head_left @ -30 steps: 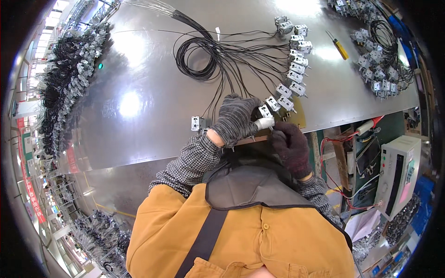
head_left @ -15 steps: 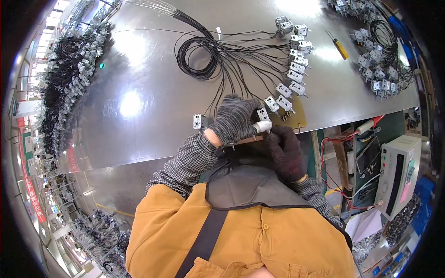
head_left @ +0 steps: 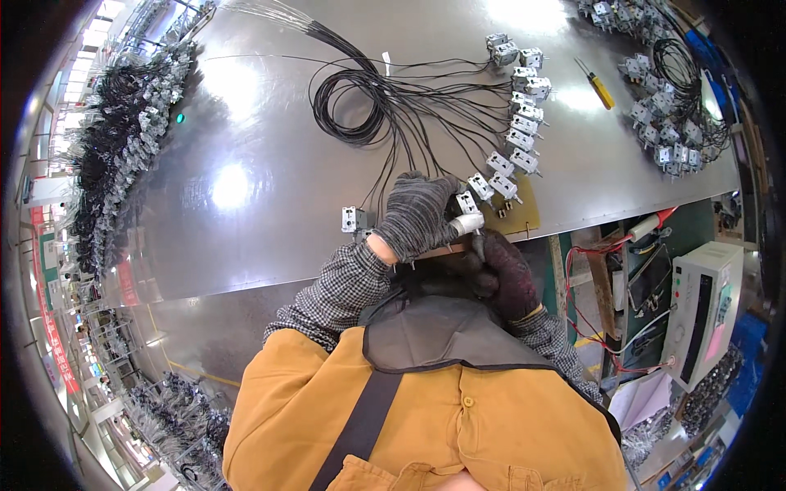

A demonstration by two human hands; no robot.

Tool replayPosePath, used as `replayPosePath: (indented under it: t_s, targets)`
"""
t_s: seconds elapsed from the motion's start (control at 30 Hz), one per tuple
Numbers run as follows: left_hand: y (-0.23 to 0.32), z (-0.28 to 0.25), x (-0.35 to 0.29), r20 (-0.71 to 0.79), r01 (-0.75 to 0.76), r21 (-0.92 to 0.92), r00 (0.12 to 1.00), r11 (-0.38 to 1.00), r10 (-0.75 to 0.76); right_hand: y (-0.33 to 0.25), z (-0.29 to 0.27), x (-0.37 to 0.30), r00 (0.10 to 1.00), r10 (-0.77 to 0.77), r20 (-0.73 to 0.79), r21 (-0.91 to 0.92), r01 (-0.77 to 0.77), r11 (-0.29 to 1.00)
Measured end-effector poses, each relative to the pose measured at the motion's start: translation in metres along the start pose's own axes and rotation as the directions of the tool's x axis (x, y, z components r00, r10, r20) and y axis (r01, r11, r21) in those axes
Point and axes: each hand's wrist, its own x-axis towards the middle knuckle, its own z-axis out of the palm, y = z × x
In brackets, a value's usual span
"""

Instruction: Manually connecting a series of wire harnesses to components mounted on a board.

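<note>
My left hand [head_left: 416,214], in a grey striped knit glove with white tape round a fingertip, is closed on a small boxy metal thermostat [head_left: 467,202] at the table's near edge. My right hand [head_left: 509,274], in a dark red and black glove, sits just below it with the fingers curled in. Whatever those fingers grip is hidden. More thermostats [head_left: 522,139] with short shafts stand in a curved row to the right, their black leads [head_left: 409,106] running to a coil [head_left: 348,102]. Another thermostat [head_left: 354,218] rests left of my left hand.
A yellow-handled screwdriver [head_left: 603,90] lies on the metal tabletop [head_left: 270,147]. More thermostats [head_left: 667,123] are heaped at the far right, and a dense pile of leads [head_left: 123,147] lines the left side. Below right stands a pale instrument box [head_left: 706,311] with red wires [head_left: 577,286].
My right hand has shifted slightly, its fingers curling further in below the held thermostat. My left hand keeps its hold with barely any movement.
</note>
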Motion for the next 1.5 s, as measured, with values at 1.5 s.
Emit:
replayPosePath:
  t_s: [1.5]
  targets:
    - [-0.017, -0.017, 0.01, 0.046, -0.158, -0.02, 0.986, 0.987, 0.158, -0.029, 0.0, 0.018, 0.816, -0.578, -0.008, -0.66, 0.43, 0.616]
